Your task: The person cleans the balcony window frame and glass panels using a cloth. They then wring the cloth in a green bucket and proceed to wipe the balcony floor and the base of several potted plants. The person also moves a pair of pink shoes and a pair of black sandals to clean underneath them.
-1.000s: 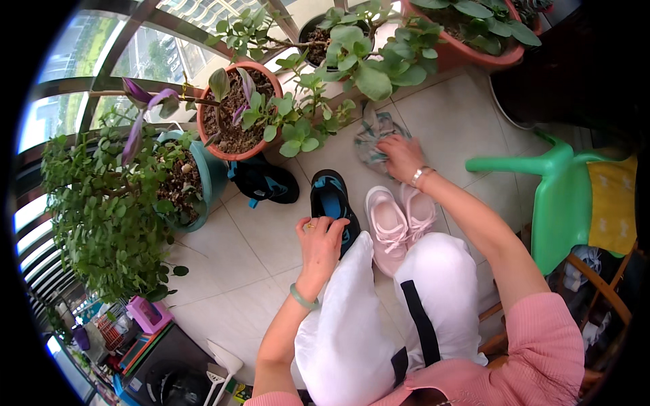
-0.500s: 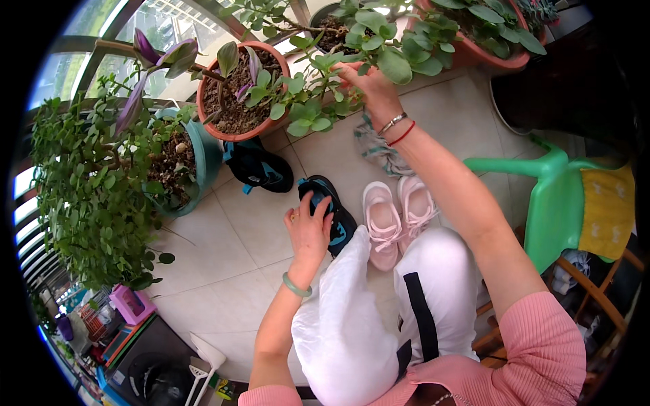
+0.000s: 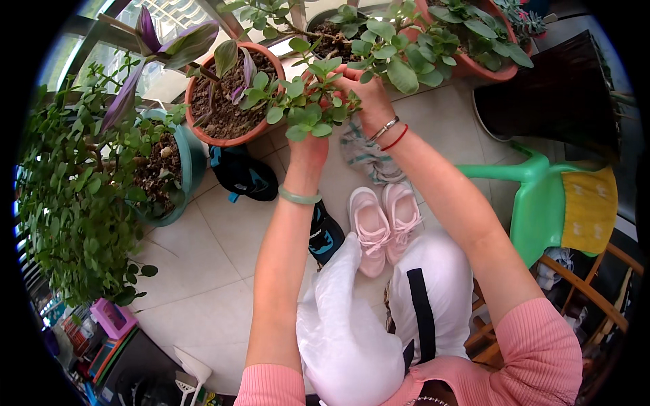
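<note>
A leafy green succulent branch [image 3: 306,111] hangs out between the pots at the far edge. My right hand [image 3: 369,101] is closed around its stem from the right, fingertips pinched among the leaves. From below, my left hand [image 3: 309,150] reaches up behind the same leaves; its fingers are mostly hidden by them. The branch seems to come from a dark pot of soil [image 3: 332,42] at the back. To its left stands a terracotta pot [image 3: 233,139] with a purple-leaved plant [image 3: 189,44].
On the tiled floor lie pink sneakers [image 3: 369,223], black-and-blue shoes [image 3: 247,177] and a striped cloth [image 3: 369,154]. A teal pot [image 3: 193,162] with a bushy plant stands left. At right are a green plastic chair [image 3: 535,210] and a dark planter [image 3: 555,95].
My left hand has left the black-and-blue shoe near my knee and moved up to the leafy branch. My right hand stays at the branch. The view has shifted slightly.
</note>
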`<act>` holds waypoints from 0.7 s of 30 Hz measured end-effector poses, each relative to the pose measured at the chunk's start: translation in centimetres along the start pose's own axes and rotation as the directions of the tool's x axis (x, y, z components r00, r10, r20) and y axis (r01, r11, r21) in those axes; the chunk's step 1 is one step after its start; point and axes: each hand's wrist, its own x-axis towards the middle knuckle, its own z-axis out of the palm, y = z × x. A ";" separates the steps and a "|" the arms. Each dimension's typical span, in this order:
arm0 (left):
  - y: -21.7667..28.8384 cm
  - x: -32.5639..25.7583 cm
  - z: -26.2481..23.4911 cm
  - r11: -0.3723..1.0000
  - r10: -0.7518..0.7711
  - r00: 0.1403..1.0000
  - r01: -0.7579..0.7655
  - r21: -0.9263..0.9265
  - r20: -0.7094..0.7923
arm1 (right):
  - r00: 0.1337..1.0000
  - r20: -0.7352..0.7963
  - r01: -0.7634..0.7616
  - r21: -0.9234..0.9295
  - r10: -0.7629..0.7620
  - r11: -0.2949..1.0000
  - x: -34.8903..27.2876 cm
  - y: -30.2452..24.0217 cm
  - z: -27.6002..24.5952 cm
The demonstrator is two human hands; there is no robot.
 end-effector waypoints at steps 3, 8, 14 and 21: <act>-0.4 0.5 -0.9 1.000 -0.009 1.000 0.010 -0.021 0.019 | 0.999 0.020 -0.033 0.020 0.032 0.999 -0.2 -0.3 0.1; 0.0 1.0 -2.8 0.997 -0.074 0.997 0.074 0.016 0.014 | 0.997 0.076 0.022 0.025 -0.023 0.999 0.2 0.4 -0.3; 1.3 1.7 -2.6 0.987 -0.128 0.992 0.129 0.094 -0.012 | 0.991 0.099 0.095 0.001 -0.095 0.995 1.0 1.8 -0.4; 1.0 2.5 -3.4 0.991 -0.124 0.987 0.119 0.058 0.102 | 0.998 0.056 0.021 0.018 -0.022 1.000 -0.2 1.5 -0.6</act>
